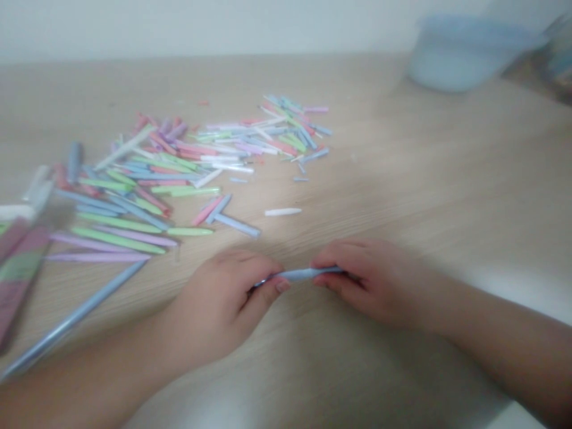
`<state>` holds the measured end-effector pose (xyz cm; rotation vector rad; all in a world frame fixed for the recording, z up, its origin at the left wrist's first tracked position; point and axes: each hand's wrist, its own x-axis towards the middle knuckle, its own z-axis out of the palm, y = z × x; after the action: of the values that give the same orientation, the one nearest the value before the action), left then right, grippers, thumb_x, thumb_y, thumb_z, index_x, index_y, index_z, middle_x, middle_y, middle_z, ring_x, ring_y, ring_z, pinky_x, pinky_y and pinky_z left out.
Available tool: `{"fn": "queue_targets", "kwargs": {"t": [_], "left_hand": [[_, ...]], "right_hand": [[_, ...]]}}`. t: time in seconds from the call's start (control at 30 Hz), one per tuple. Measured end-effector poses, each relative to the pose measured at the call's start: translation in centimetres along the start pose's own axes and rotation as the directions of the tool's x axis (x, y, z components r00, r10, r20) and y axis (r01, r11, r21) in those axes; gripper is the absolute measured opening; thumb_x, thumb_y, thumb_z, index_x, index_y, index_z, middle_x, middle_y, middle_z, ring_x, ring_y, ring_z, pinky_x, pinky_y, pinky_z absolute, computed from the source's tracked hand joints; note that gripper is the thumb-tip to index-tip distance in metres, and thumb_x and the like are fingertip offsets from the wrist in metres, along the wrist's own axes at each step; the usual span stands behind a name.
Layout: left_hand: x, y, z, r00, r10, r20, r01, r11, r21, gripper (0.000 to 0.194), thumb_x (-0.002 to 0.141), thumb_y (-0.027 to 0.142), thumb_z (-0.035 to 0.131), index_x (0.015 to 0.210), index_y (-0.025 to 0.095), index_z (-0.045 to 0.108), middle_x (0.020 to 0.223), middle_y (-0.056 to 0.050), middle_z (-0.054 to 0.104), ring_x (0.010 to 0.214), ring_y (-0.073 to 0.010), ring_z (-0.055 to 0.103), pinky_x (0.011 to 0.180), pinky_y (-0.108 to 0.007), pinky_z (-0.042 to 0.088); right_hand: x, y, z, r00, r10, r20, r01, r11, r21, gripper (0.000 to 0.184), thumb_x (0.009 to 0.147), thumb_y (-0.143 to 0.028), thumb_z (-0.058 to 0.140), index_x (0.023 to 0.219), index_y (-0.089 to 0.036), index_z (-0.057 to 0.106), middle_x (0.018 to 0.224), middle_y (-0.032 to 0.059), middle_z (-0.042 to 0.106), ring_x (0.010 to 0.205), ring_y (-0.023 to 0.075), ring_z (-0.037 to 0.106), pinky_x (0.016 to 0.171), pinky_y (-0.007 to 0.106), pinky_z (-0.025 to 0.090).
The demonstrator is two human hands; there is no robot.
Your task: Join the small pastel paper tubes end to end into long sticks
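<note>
The left hand (pixel 212 304) and right hand (pixel 370 283) pinch opposite ends of a pale blue paper tube (pixel 304 274) between thumbs and fingertips, seemingly to hold it level and steady above the near part of the light wood tabletop (pixel 447 179). Pastel paper strips (pixel 179 161) lie scattered toward the left edge, and a pale blue plastic bowl (pixel 460 53) sits blurred at the far right corner.

Home craft desk (pixel 402 179) strewn with paper strips (pixel 192 191)

Soft, diffuse indoor light, somewhat dim; pale glare along the near edge of the counter (pixel 447 179); only faint shadows; blur across the whole frame, heaviest on the pale blue bowl (pixel 460 56) at top right, lighter on the blue paper strip (pixel 304 274).
</note>
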<state>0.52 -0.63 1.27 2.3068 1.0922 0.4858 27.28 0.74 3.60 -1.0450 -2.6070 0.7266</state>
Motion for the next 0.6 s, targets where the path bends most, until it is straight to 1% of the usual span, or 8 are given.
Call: {"fn": "queue_targets", "kwargs": {"t": [0.13, 0.33, 0.43, 0.6], "left_hand": [[-0.11, -0.11, 0.01, 1.000, -0.014, 0.003, 0.014, 1.000, -0.028, 0.034, 0.109, 0.038, 0.050, 0.086, 0.021, 0.067, 0.072, 0.001, 0.061, 0.072, -0.0165, 0.057, 0.067, -0.031, 0.037], [-0.27, -0.23, 0.01, 1.000, -0.016, -0.009, 0.016, 0.998, -0.062, 0.034, 0.109, 0.038, 0.050, 0.084, 0.020, 0.064, 0.072, 0.002, 0.060, 0.071, -0.0151, 0.057, 0.067, -0.029, 0.037], [-0.29, -0.23, 0.02, 0.999, -0.023, -0.025, 0.021, 0.997, -0.070, 0.036, 0.109, 0.037, 0.051, 0.080, 0.020, 0.061, 0.071, 0.003, 0.058, 0.070, -0.0144, 0.056, 0.066, -0.029, 0.037], [-0.20, -0.20, 0.00, 1.000, -0.025, -0.017, 0.024, 0.997, -0.077, 0.034, 0.110, 0.038, 0.050, 0.084, 0.020, 0.065, 0.072, 0.002, 0.059, 0.071, -0.0146, 0.056, 0.066, -0.029, 0.038]], "right_hand": [[-0.17, -0.07, -0.08, 0.999, -0.048, -0.017, 0.048, 0.999, -0.006, 0.011, 0.106, -0.023, 0.059, 0.104, -0.021, 0.070, 0.088, 0.0019, 0.074, 0.080, 0.0185, 0.067, 0.071, 0.031, 0.047], [-0.31, -0.19, -0.16, 0.997, -0.039, -0.068, 0.040, 0.999, 0.023, 0.004, 0.103, -0.021, 0.063, 0.101, -0.021, 0.067, 0.086, -0.0004, 0.069, 0.076, 0.0153, 0.063, 0.067, 0.028, 0.044], [-0.32, -0.15, -0.16, 0.996, -0.038, -0.083, 0.041, 0.999, 0.032, 0.005, 0.102, -0.020, 0.064, 0.102, -0.022, 0.068, 0.086, -0.0003, 0.069, 0.075, 0.0153, 0.063, 0.066, 0.027, 0.044], [-0.18, -0.17, -0.20, 0.996, -0.050, -0.076, 0.053, 0.998, 0.039, 0.006, 0.102, -0.021, 0.063, 0.101, -0.020, 0.069, 0.084, 0.0004, 0.069, 0.075, 0.0158, 0.063, 0.066, 0.028, 0.044]]}}
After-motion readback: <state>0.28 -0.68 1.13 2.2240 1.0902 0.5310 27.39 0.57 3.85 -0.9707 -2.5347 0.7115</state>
